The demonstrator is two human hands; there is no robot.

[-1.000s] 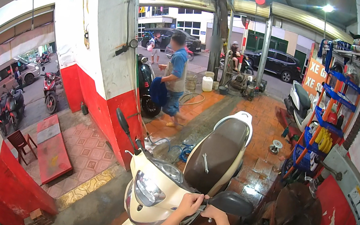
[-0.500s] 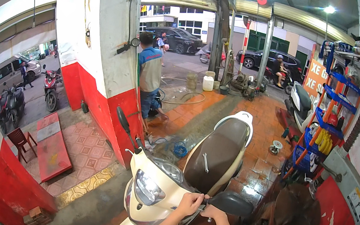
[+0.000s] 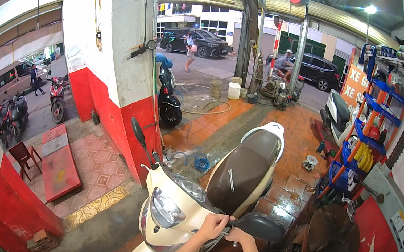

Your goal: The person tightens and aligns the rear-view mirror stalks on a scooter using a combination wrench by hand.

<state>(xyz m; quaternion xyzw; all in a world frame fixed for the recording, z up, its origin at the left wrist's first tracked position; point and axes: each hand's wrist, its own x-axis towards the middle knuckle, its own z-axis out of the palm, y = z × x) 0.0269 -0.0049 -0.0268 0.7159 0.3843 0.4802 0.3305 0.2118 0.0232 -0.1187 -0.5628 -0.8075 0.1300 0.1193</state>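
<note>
A cream scooter (image 3: 181, 241) stands in front of me, its headlight side toward me. Both my hands are at the handlebar end by the black mirror (image 3: 261, 227). My left hand (image 3: 214, 227) is closed, fingers pinched beside the foot of the mirror; what lies in them is hidden. Close against it, my right hand (image 3: 241, 236) is curled around the handlebar end. A lever's ball tip (image 3: 235, 244) pokes out below that hand. On the brown seat (image 3: 255, 160) lies a metal wrench (image 3: 231, 180). The other mirror (image 3: 139, 132) rises at the left.
A red-and-white pillar (image 3: 133, 87) stands left of the scooter, a black scooter (image 3: 169, 101) behind it. Blue hose (image 3: 201, 162) is coiled on the wet tiles. At right are a blue-shelved rack (image 3: 364, 138), a metal spool (image 3: 309, 163) and a round brown stand (image 3: 333, 238).
The person in the blue and grey shirt has left the spot beside the pillar, uncovering a black scooter there. Street passers-by have shifted. My hands have barely moved.
</note>
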